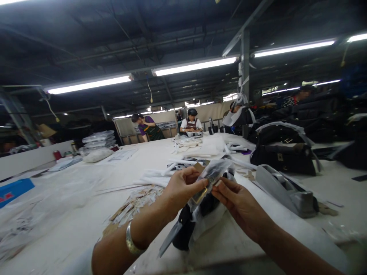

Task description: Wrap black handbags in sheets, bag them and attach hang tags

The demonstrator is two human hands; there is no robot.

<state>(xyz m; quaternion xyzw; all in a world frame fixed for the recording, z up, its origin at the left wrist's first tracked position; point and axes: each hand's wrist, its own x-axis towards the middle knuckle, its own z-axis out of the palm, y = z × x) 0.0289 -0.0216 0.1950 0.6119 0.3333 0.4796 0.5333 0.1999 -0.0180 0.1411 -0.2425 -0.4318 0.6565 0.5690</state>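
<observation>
My left hand is closed, its thumb and fingers pinching a clear plastic wrap around a gold-coloured metal fitting. My right hand is closed too, with thumb and fingertips pinching the right edge of that wrap. Just below both hands is a black item, perhaps a strap or small bag, partly covered by white tissue. Its full shape is hidden. A pile of small paper and card pieces lies left of my left forearm.
A grey tape dispenser and a black handbag stand at right. White rolls lie beyond my hands. Stacked plastic-wrapped packs sit far left, with a blue bag nearer. Two people work across the table.
</observation>
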